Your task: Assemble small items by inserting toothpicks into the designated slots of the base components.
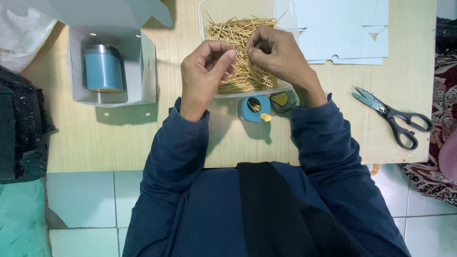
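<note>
A clear plastic tub (285,14) full of thin wooden sticks (240,33) stands at the far middle of the low wooden table (119,138). Both hands hover over it. My left hand (204,71) is curled, thumb and fingertips pinched together near the sticks. My right hand (276,52) is also curled, its fingertips pinched on what looks like a few sticks. The fingertips of the two hands nearly meet. A small blue round holder (254,108) with a yellow knob sits just in front of the tub, with sticks inside it.
A white open box (112,97) holding a blue cylinder can (103,69) stands at the left. Pale blue cut card sheets (347,33) lie at the far right. Scissors (392,116) lie at the right edge. A dark green and yellow object (281,100) sits beside the blue holder.
</note>
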